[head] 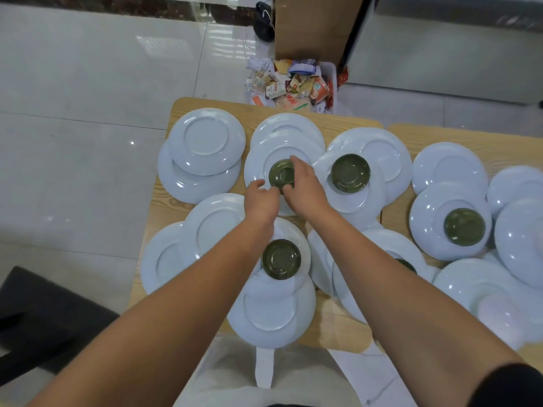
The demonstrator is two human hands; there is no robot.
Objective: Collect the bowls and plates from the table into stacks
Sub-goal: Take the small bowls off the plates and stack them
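Observation:
Several white plates lie overlapping on the wooden table (329, 330), most of them upside down. Small green bowls sit on some of them. One green bowl (281, 173) rests upside down on a white plate (258, 165) at the table's middle back. My right hand (305, 186) wraps its fingers around that bowl from the right and back. My left hand (261, 199) touches its near left edge with the fingertips. Other green bowls stand to the right (350, 173), near me (281, 259) and far right (464, 227). A further one (407, 264) is mostly hidden by my right forearm.
A white bin (329, 80) overflowing with wrappers stands on the floor behind the table, beside a cardboard box (311, 27). A dark chair seat (41, 315) is at my left. A second wooden table (499, 145) adjoins on the right, also covered with plates.

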